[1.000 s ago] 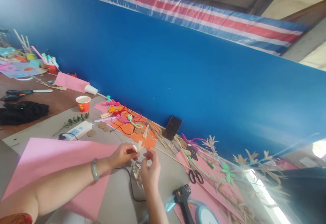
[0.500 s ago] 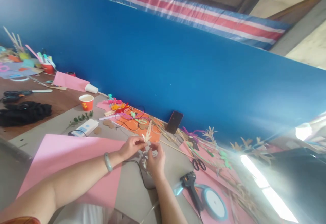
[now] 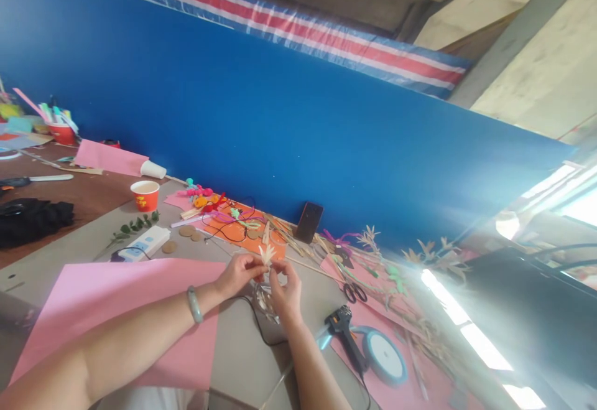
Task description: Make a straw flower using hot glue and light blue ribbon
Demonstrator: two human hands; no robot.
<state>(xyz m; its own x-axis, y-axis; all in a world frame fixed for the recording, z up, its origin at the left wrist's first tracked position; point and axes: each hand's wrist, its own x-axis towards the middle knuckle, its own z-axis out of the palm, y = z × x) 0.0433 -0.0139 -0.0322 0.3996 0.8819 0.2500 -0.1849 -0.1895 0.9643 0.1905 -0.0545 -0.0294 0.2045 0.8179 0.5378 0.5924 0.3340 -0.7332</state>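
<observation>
Between my two hands, above the grey table (image 3: 237, 335), stands a small pale, dried-leaf flower (image 3: 267, 254) with pointed petals. My left hand (image 3: 241, 274), a bracelet on its wrist, pinches the flower's base from the left. On the other side my right hand (image 3: 286, 290) has its thumb and fingers closed at the same base; its fingertips are partly hidden. Below the hands lies a shiny, clear bundle (image 3: 265, 303) that I cannot make out. Pink paper (image 3: 140, 310) lies under my left forearm.
A black glue gun (image 3: 345, 335), a ribbon roll (image 3: 385, 355) and scissors (image 3: 355, 292) lie at right. Along the blue partition (image 3: 261, 124) are a leaning phone (image 3: 308, 222) and craft scraps. A red paper cup (image 3: 145, 197) and power strip (image 3: 144, 243) stand at left.
My right hand's fingers have come closer to the flower and now meet the left hand's at its base. The view has swung slightly, shifting the table's things left.
</observation>
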